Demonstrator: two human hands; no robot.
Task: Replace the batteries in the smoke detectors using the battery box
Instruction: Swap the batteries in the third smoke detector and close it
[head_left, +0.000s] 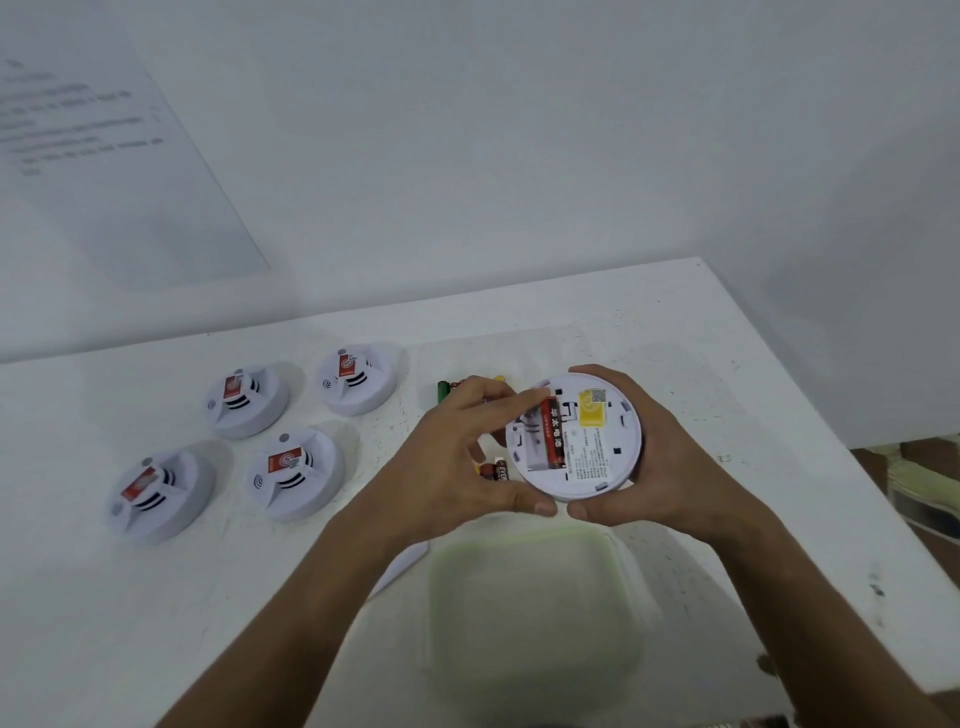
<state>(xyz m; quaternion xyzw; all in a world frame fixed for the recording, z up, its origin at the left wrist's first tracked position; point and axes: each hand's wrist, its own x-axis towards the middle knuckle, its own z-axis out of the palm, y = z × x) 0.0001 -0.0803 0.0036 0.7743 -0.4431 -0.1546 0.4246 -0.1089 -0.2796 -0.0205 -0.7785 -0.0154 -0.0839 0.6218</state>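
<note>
a white counter (675, 322), speckled with small dark marks, fills the lower part of the view and meets a plain white wall (519, 130) along its far edge. its right edge runs diagonally down the right side, and past it a strip of brown floor (930, 467) shows. on the wall at upper left hangs a white sheet (104, 156) with blurred lines of writing.

both hands hold one detector (574, 436) up over the middle of the counter, turned back side up. the right hand (654, 457) curls around its right rim, fingers over the far side and thumb at the near rim. the left hand (457, 457) has its thumb at the near rim, and its fingers reach over the left rim, the index fingertip touching the top of a red battery (552, 434) that lies in the open compartment. a yellow label (592, 410) sits beside the battery.

four more detectors stand face up in two rows toward the left edge: far left (247, 400), far right (358, 376), near left (156, 496), near right (296, 473). each carries a red sticker.

loose batteries lie on the counter behind the left hand, partly hidden by it: a green one (443, 392) at the far side, a brown one (493, 470) just under the fingers.

nearer the front edge, below the hands, sits a blurred translucent box (535, 613) with a greenish rim; what is inside cannot be told.
</note>
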